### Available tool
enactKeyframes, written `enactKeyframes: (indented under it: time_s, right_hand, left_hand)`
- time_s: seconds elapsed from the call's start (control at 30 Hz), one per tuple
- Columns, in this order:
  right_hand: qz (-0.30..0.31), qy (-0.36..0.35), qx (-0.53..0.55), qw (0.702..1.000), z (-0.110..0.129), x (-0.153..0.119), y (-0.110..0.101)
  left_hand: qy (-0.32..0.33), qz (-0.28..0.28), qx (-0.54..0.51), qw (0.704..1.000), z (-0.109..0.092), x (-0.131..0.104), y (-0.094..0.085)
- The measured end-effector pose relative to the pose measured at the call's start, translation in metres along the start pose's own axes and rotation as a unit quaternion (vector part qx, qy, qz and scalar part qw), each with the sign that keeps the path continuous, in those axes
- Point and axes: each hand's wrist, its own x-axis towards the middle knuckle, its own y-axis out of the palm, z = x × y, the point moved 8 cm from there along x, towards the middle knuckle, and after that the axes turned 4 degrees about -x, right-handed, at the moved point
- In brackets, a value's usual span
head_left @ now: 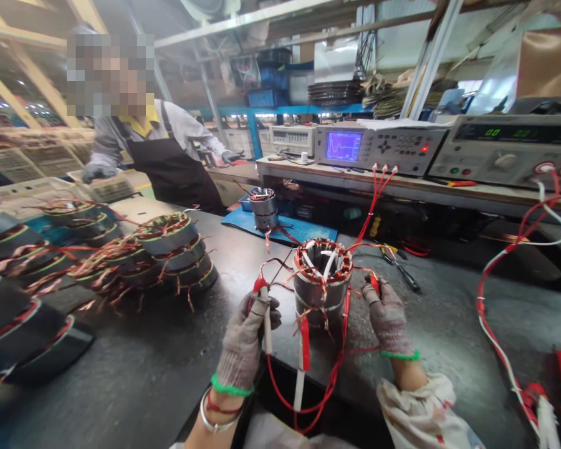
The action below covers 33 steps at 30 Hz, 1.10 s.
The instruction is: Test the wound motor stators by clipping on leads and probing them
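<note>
A motor stator [320, 299] with a grey ring core, copper windings and white strips across its top stands upright on the dark bench before me. Left of it, my left hand [245, 333], gloved, is closed around a test clip [260, 284] with a red tip and white sleeve, at a copper lead. My right hand [387, 318], also gloved, pinches a red clip [374, 285] by a lead on the stator's right; the fingers hide much of it. Another red clip [305, 346] hangs at the stator's front. Red test wires [330, 393] loop below.
Stacked stators [175, 249] fill the left side. Behind, one stator [265, 215] rests by a blue mat [299, 232]. A tester [378, 149] with a lit screen sits on a shelf. Pliers [404, 274] lie right. A red-white cable [484, 305] hangs nearby. A co-worker [168, 162] stands opposite.
</note>
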Motion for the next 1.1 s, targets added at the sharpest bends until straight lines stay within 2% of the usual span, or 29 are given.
enactKeyframes:
  time_s: [0.13,0.23,0.3,0.33,0.4,0.47,0.53,0.63,0.7,0.77,0.8,0.87,0.93,1.1]
  right_hand:
    - [0.008,-0.035,-0.032,0.999,0.017,0.015,-0.005]
    - [0.021,-0.020,-0.045,0.999,0.025,0.019,-0.012]
    - [0.022,-0.008,-0.065,0.998,0.029,0.003,-0.020]
    - [0.025,-0.005,-0.071,0.997,0.032,-0.012,-0.024]
    - [0.070,-0.012,-0.042,0.997,0.041,-0.051,-0.022]
    - [0.160,-0.012,0.050,0.986,0.055,-0.092,-0.006]
    - [0.238,0.005,0.144,0.961,0.070,-0.121,0.018]
    - [0.310,0.082,0.222,0.921,0.080,-0.136,0.052]
    - [0.349,0.119,0.236,0.899,0.077,-0.136,0.063]
    - [0.383,0.110,0.212,0.892,0.069,-0.137,0.059]
    - [0.390,0.095,0.178,0.899,0.063,-0.138,0.053]
    - [0.376,0.066,0.077,0.921,0.046,-0.139,0.042]
    - [0.352,0.043,-0.010,0.935,0.035,-0.140,0.039]
    - [0.382,0.026,-0.100,0.918,0.041,-0.139,0.074]
  left_hand:
    - [-0.005,0.007,0.013,1.000,-0.009,0.003,0.005]
    - [0.007,0.033,0.044,0.998,-0.013,0.009,0.006]
    - [0.021,0.049,0.063,0.997,-0.011,0.011,-0.004]
    - [0.022,0.054,0.077,0.995,-0.007,0.011,-0.012]
    - [-0.009,0.067,0.118,0.991,0.010,0.007,-0.029]
    - [-0.056,0.066,0.148,0.985,0.033,0.004,-0.045]
    - [-0.070,0.046,0.139,0.987,0.051,0.006,-0.053]
    - [-0.029,-0.010,0.063,0.998,0.064,0.020,-0.053]
    - [-0.024,-0.036,0.028,0.999,0.071,0.032,-0.051]
    - [-0.044,-0.047,0.023,0.998,0.077,0.041,-0.052]
    - [-0.054,-0.046,0.026,0.997,0.079,0.045,-0.052]
    - [-0.065,-0.042,0.031,0.997,0.083,0.050,-0.055]
    - [-0.067,-0.040,0.032,0.996,0.087,0.054,-0.057]
    - [-0.055,-0.041,0.035,0.997,0.098,0.062,-0.055]
